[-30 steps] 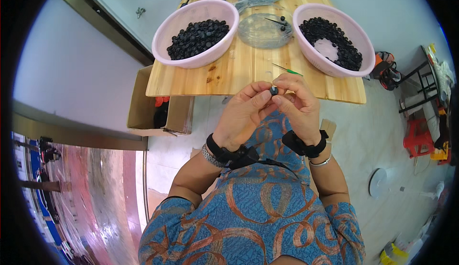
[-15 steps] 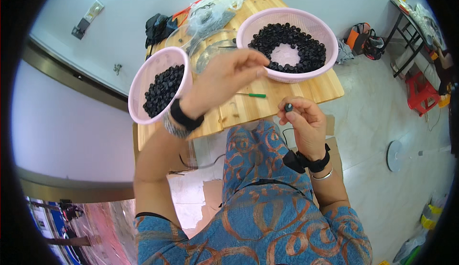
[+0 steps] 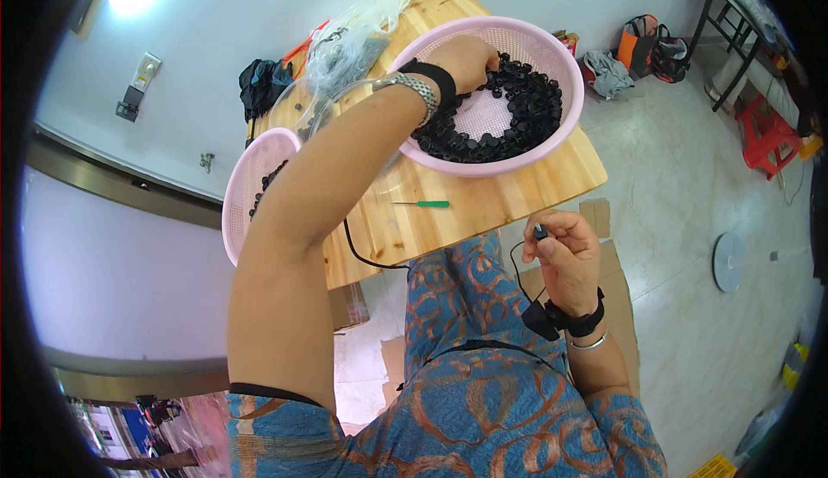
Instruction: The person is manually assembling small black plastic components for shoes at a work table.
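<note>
My left hand (image 3: 466,59) dug, curled, into the basket (image 3: 552,146) of caps (image 3: 526,111); my right hand (image 3: 565,254) pinched one small cap (image 3: 540,232), light, hard, best held by its rim.

The left hand (image 3: 466,57) reaches into the pink basket (image 3: 552,141) of black caps (image 3: 526,107). The right hand (image 3: 565,258) pinches 1 small black part (image 3: 540,232) beyond the wooden surface (image 3: 483,193), near the green screwdriver (image 3: 423,204).

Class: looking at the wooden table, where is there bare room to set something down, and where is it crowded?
Bare wood lies along the table's near edge, between the right pink basket and the green screwdriver. The far end is crowded with clear plastic bags, and the left hand reaches into that basket.
</note>
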The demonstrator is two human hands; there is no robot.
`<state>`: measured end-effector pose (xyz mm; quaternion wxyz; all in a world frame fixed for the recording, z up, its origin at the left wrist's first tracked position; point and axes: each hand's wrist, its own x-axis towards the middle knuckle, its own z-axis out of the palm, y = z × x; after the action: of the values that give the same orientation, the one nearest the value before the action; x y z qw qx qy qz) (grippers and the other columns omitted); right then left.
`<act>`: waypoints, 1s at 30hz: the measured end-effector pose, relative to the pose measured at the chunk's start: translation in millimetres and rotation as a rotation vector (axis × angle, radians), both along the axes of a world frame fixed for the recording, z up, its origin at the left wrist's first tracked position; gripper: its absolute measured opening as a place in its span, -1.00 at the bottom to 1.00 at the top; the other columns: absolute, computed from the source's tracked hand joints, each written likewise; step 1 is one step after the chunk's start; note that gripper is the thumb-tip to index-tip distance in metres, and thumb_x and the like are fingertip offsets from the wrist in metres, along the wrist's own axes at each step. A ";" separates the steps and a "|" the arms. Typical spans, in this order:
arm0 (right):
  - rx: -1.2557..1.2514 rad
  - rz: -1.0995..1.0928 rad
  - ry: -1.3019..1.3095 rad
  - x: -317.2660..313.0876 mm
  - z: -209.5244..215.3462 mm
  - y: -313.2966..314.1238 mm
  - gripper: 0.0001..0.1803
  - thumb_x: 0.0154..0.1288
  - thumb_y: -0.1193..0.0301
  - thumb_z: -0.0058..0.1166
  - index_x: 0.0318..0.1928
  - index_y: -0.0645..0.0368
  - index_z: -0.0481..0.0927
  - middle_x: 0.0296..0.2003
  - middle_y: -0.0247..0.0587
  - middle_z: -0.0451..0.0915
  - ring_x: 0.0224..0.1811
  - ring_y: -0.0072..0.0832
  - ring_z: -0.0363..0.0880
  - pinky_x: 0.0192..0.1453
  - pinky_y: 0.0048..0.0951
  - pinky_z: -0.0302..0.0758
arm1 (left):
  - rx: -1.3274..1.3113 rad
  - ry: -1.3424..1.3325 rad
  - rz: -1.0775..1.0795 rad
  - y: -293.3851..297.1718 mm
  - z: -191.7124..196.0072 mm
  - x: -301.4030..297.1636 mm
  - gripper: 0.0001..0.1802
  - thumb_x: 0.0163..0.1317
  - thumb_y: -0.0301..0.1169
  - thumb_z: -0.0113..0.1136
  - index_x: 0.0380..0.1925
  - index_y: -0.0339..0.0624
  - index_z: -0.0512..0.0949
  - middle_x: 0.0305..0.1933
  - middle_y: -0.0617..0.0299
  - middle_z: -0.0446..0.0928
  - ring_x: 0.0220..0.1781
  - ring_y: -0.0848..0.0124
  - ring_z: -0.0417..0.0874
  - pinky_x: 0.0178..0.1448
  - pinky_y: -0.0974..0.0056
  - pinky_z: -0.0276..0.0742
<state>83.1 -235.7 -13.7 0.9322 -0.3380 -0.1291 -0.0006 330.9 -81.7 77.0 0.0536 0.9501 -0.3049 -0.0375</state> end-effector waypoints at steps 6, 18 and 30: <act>-0.013 -0.036 0.022 -0.9 -4.2 -12.5 -0.75 0.14 0.61 0.08 -0.14 0.33 0.43 -0.25 -0.03 0.55 -0.34 -0.50 0.56 -0.26 -0.45 0.60 | 0.096 -0.058 0.037 -16.1 -28.2 8.6 -0.78 -0.05 -0.45 0.22 -0.32 -0.16 0.58 -0.33 0.03 0.57 -0.23 0.17 0.59 -0.13 0.19 0.48; -0.118 -0.095 0.040 -1.2 4.5 -20.9 -0.73 0.17 0.62 0.03 -0.09 0.35 0.44 -0.30 -0.12 0.56 -0.36 -0.50 0.54 -0.25 -0.50 0.52 | -0.233 0.149 -0.081 -6.8 5.2 -44.1 -0.71 -0.20 -0.47 0.24 -0.35 -0.22 0.59 -0.39 0.13 0.57 -0.30 0.29 0.58 -0.18 0.29 0.48; -0.100 -0.073 0.009 0.3 34.6 5.9 -0.75 0.19 0.59 0.04 -0.09 0.34 0.43 -0.28 -0.12 0.58 -0.35 -0.54 0.56 -0.27 -0.56 0.52 | -1.177 0.607 0.143 28.9 32.2 -228.6 -0.71 0.11 -0.68 0.06 -0.12 -0.36 0.43 -0.11 0.09 0.52 -0.10 0.40 0.57 -0.04 0.37 0.51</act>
<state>83.4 -229.9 21.0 0.9141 -0.3887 -0.1123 -0.0268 102.4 -52.9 109.3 0.6491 0.7276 -0.1821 -0.1271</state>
